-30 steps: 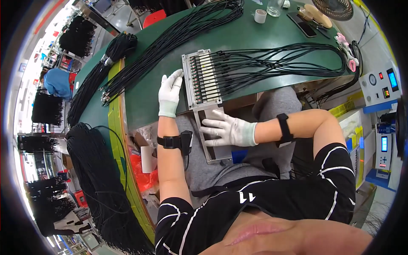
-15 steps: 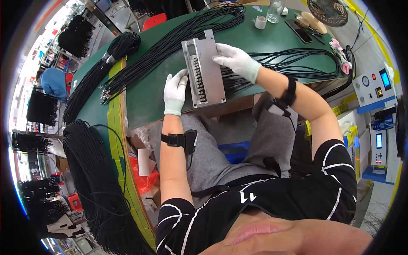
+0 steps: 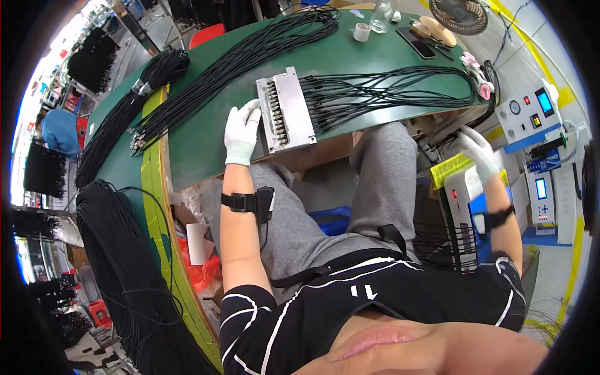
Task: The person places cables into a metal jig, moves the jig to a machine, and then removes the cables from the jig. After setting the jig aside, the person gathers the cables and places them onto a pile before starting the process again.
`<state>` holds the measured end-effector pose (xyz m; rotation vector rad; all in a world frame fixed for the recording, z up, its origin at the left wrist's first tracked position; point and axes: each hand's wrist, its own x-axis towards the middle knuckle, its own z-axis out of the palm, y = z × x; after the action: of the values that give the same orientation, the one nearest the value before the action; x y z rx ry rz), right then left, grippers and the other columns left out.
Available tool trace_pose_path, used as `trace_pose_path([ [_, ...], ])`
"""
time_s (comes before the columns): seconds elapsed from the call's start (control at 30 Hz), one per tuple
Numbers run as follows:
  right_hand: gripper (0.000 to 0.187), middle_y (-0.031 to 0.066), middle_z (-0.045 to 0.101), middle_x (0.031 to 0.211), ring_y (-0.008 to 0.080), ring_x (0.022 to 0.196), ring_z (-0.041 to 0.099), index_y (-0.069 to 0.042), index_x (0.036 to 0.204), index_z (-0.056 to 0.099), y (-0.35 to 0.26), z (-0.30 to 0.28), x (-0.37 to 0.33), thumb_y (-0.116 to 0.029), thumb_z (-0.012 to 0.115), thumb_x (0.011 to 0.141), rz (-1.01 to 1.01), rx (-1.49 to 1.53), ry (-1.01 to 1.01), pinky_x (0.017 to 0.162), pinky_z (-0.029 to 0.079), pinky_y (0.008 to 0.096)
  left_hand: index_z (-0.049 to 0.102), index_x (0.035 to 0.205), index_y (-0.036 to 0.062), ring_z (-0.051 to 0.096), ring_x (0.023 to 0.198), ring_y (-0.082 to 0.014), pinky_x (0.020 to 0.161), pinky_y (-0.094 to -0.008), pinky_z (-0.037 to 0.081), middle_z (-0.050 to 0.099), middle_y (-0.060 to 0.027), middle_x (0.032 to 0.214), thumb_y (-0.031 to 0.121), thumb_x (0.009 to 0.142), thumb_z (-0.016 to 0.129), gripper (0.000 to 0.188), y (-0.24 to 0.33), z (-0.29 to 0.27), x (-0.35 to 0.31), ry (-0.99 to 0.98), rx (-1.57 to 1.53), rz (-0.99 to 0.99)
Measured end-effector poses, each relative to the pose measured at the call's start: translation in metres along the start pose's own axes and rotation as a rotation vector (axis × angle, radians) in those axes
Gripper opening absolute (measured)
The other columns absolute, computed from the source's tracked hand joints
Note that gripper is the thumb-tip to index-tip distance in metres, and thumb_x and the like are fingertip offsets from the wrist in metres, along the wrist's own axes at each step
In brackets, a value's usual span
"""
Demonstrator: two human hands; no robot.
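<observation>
A silver metal fixture (image 3: pixel 295 109) lies on the green table, with a row of small cable ends (image 3: pixel 275 114) set along its left part. Black cables (image 3: pixel 400 81) run out of its right side and loop across the tabletop. My white-gloved left hand (image 3: pixel 241 132) rests beside the fixture's left edge, fingers partly bent and apart, its fingertips at or near the metal. Off the table to the right, my gloved right hand (image 3: pixel 480 153) is stretched out with nothing visible in it, above a yellow-edged box (image 3: pixel 451 170).
Long bundles of black cable (image 3: pixel 231 69) lie across the table and over its left side (image 3: pixel 134 269). At the back stand a tape roll (image 3: pixel 361 32), a glass jar (image 3: pixel 381 17), a phone (image 3: pixel 417 44) and a fan (image 3: pixel 459 14). Control units with screens (image 3: pixel 531 115) stand at right.
My right hand has left the fixture and swung far right, past the table's edge. The fixture now lies flatter, its cables more exposed. My left hand stays beside it.
</observation>
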<state>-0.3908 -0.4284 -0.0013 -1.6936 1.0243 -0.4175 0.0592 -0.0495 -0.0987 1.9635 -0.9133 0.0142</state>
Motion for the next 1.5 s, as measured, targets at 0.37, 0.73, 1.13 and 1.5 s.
trace_pose_path([
  [0.37, 0.043, 0.0075, 0.063, 0.074, 0.0278, 0.059, 0.058, -0.011, 0.104, 0.066, 0.349, -0.361, -0.248, -0.051, 0.062, 0.089, 0.750, 0.039, 0.840, 0.053, 0.045, 0.0418, 0.066, 0.120, 0.0043, 0.063, 0.106, -0.0244, 0.111, -0.0352, 0.031, 0.069, -0.0126, 0.114, 0.024, 0.095, 0.060, 0.032, -0.010, 0.015, 0.004, 0.026, -0.194, -0.021],
  [0.73, 0.054, 0.0062, 0.061, 0.089, 0.0225, 0.072, 0.056, -0.015, 0.107, 0.062, 0.309, -0.318, -0.220, -0.065, 0.058, 0.087, 0.924, -0.052, 0.799, 0.057, 0.043, 0.0423, 0.061, 0.125, -0.0015, 0.061, 0.112, -0.0182, 0.103, -0.0299, 0.041, 0.067, -0.0116, 0.120, 0.018, 0.096, 0.061, 0.035, 0.004, 0.008, 0.001, 0.006, -0.119, -0.085],
  [1.13, 0.084, 0.0129, 0.060, 0.130, 0.0253, 0.111, 0.059, -0.003, 0.137, 0.054, 0.294, -0.281, -0.213, -0.067, 0.062, 0.083, 0.430, 0.270, 1.097, 0.100, 0.043, 0.0314, 0.060, 0.126, -0.0035, 0.060, 0.114, -0.0182, 0.102, -0.0298, 0.044, 0.065, -0.0129, 0.123, 0.013, 0.096, 0.061, 0.035, 0.000, 0.016, 0.008, 0.012, -0.309, -0.123],
  [1.5, 0.030, 0.0016, 0.060, 0.096, 0.0102, 0.091, 0.052, 0.003, 0.108, 0.060, -0.019, -0.092, -0.147, -0.020, 0.069, 0.090, -0.544, -0.465, 0.409, 0.083, 0.043, 0.0249, 0.050, 0.135, -0.0050, 0.052, 0.126, -0.0227, 0.108, -0.0339, 0.039, 0.053, -0.0165, 0.137, 0.013, 0.083, 0.075, 0.060, 0.150, 0.050, -0.055, -0.216, -0.658, -0.058],
])
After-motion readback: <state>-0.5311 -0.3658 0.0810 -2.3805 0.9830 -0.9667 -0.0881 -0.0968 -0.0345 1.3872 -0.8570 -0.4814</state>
